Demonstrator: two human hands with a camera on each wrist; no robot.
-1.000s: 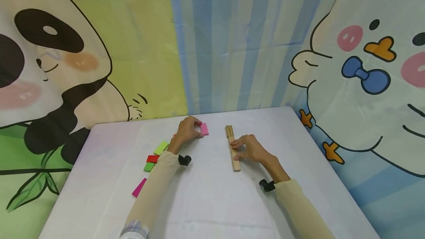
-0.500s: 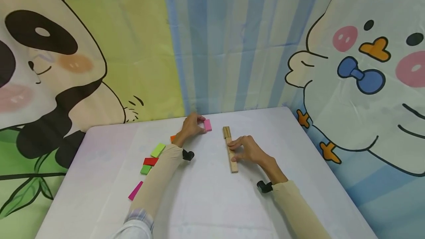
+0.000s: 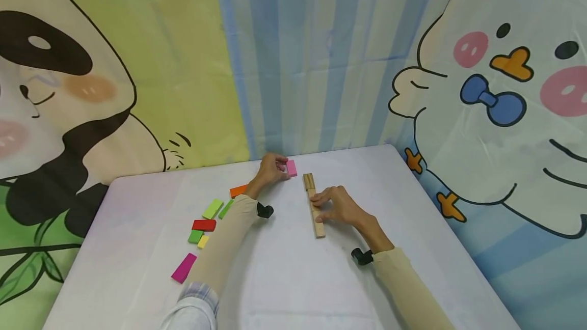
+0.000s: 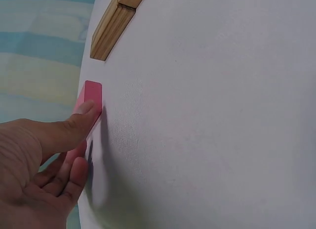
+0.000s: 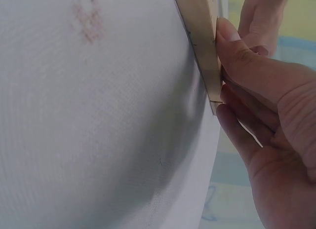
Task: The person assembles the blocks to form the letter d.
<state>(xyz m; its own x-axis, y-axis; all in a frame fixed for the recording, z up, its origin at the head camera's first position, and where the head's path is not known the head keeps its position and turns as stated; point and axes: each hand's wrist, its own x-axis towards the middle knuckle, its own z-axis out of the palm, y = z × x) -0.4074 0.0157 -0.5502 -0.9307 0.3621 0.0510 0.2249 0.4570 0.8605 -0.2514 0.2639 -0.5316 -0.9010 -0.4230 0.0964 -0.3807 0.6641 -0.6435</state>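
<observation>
My left hand (image 3: pixel 270 168) pinches a small pink block (image 3: pixel 292 168) near the table's far edge. In the left wrist view the thumb lies on one face of the pink block (image 4: pixel 94 93), and the fingers are partly hidden behind it. Plain wooden blocks stand end to end in a narrow row; the far one (image 3: pixel 309 182) is darker and grooved. My right hand (image 3: pixel 341 205) holds the lighter wooden block (image 3: pixel 319 229) between thumb and fingers from its right side. The pink block is just left of the row's far end, with a gap between them.
Coloured blocks lie left on the white table (image 3: pixel 284 279): orange (image 3: pixel 238 190), lime (image 3: pixel 213 209), red (image 3: pixel 204 225), green (image 3: pixel 195 237), yellow (image 3: pixel 203 241) and magenta (image 3: pixel 184 268). My left forearm passes beside them. A printed cloth (image 3: pixel 293 65) hangs right behind the far edge.
My left hand has carried the pink block right and farther back, closer to the wooden row's far end. More coloured blocks show beside the left sleeve. The right hand keeps its place on the row.
</observation>
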